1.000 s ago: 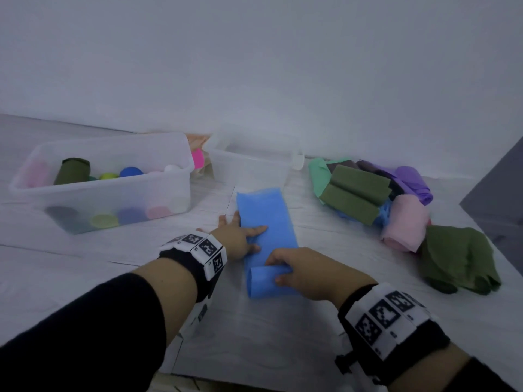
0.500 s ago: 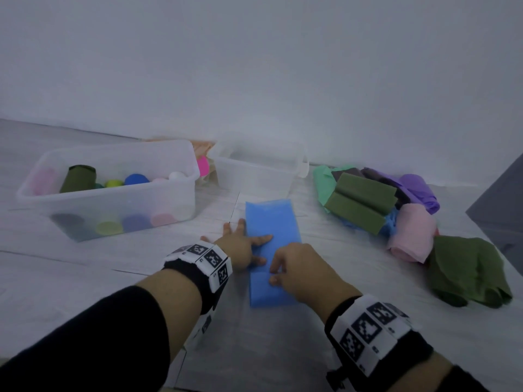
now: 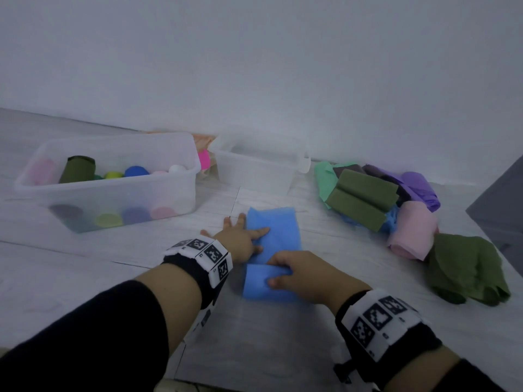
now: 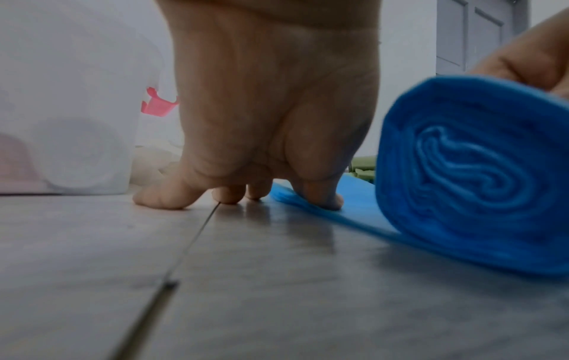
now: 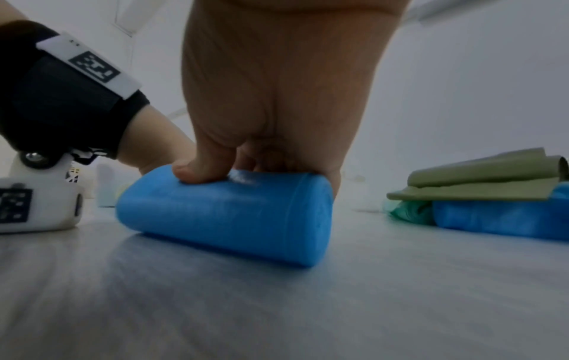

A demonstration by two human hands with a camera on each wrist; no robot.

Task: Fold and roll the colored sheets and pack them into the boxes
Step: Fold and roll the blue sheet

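The right hand curls over the blue roll, lying crosswise, its unrolled tail stretching straight ahead under the flat, spread left hand.

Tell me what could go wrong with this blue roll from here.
1. The left hand pins only the left edge of the blue sheet, so the roll may skew rightward.
2. The right hand holds the roll near its right end; the free left end could loosen.
3. The roll's coil looks slack inside and may unwind when lifted.
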